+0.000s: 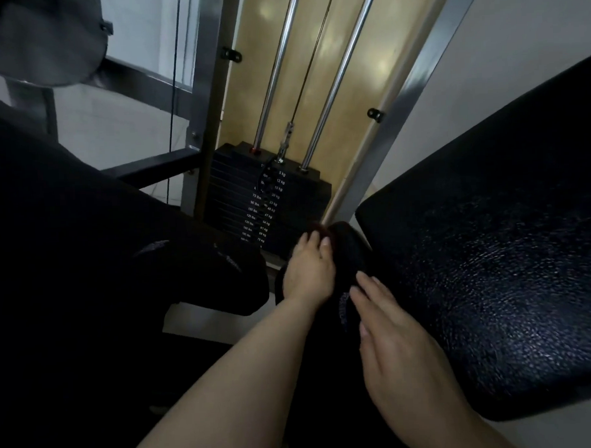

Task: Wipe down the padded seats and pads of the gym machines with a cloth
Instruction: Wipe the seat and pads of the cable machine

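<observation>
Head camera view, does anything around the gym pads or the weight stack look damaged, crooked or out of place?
Nothing stands out. The weight stack sits level on its guide rods, the right pad looks intact, and both hands, left hand and right hand, are on the dark cloth. The left pad is too dark to judge.

weight stack [269,204] | white figures printed down the front of the black plates | right column in kg: 5, 12, 18, 26, 33, 40, 47, 54, 61, 68, 75 | left column in lbs: 75, 90, 105, 120, 135, 150, 165 | upper lbs figures hidden behind the pin cord, lowest rows too blurred to read
</observation>
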`<state>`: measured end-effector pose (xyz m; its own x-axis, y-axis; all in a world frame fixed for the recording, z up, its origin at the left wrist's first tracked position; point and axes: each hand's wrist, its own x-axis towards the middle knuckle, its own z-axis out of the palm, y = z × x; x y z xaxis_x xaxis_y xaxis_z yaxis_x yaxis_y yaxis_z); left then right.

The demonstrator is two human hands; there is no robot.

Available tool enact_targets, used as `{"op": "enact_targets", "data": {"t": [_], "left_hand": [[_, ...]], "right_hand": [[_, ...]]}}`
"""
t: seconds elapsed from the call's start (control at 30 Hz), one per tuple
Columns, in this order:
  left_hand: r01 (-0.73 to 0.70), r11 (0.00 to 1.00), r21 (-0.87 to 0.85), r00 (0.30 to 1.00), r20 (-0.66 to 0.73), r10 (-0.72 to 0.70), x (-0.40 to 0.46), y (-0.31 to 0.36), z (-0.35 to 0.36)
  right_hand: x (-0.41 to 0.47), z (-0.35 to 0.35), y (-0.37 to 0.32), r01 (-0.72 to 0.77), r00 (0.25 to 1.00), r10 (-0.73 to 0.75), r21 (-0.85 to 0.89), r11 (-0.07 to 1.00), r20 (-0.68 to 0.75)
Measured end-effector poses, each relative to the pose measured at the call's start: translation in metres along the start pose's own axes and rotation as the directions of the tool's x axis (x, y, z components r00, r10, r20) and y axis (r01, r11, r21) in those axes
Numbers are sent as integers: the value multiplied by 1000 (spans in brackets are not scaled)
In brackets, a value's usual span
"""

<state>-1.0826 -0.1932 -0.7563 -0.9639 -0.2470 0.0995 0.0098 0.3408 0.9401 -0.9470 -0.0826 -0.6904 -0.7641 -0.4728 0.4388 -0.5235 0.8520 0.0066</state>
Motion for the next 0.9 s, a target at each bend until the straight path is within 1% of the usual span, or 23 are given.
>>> {"op": "enact_targets", "data": {"t": [0.1, 0.17, 0.27, 0.3, 0.33, 0.37, 0.43, 0.5, 0.57, 0.63, 0.67, 0.73, 0.8, 0.83, 0.87, 0.9], "left_hand": [[149, 989, 4, 989, -18, -149, -14, -33, -6], [199, 980, -1, 980, 5, -199, -19, -36, -10], [217, 973, -76, 976, 17, -217, -19, -13, -15], [175, 978, -112, 984, 23, -174, -19, -2, -15], [97, 985, -143, 995, 34, -93, -20, 8, -14], [5, 986, -166, 999, 51, 4, -22, 17, -13], [-155, 968, -198, 983, 64, 170, -27, 27, -10], [-232, 953, -195, 970, 29, 242, -25, 19, -9], [-243, 950, -198, 970, -21, 244, -25, 10, -8], [-194, 960, -203, 980, -77, 182, -30, -1, -7], [-138, 970, -202, 988, -98, 120, -35, -9, -7], [34, 978, -207, 990, -124, -61, -47, -29, -7], [223, 952, -211, 962, -111, -250, -59, -40, -6], [255, 947, -197, 953, -112, -281, -59, -35, -5], [221, 956, -193, 962, -121, -246, -57, -24, -4], [127, 974, -189, 981, -121, -152, -53, -7, -2]], "right_hand": [[1, 1, 1, 23, 999, -25, -73, 997, -37], [-1, 0, -1, 6, 999, -12, -125, 992, -45], [-7, 3, 2, 33, 998, -18, -291, 956, 53], [-10, 5, 4, 48, 997, -23, -341, 939, 78], [-12, 6, 6, 59, 996, -28, -370, 927, 88], [-14, 5, 8, 64, 996, -33, -379, 923, 87], [-18, 4, 7, 71, 996, -48, -373, 925, 69], [-20, 3, 3, 64, 997, -47, -359, 931, 56], [-17, -1, -1, 51, 998, -34, -319, 946, 59], [-17, -3, -2, 54, 998, -41, -309, 949, 51], [-18, -3, -2, 55, 998, -44, -303, 951, 43], [-22, -3, -2, 63, 998, -59, -280, 958, 23], [-23, -2, -2, 61, 998, -64, -277, 959, -4], [-22, 0, -2, 58, 998, -65, -270, 961, -17], [-22, 2, -1, 53, 997, -67, -266, 963, -45], [-22, 4, 0, 56, 994, -78, -259, 964, -74]]}}
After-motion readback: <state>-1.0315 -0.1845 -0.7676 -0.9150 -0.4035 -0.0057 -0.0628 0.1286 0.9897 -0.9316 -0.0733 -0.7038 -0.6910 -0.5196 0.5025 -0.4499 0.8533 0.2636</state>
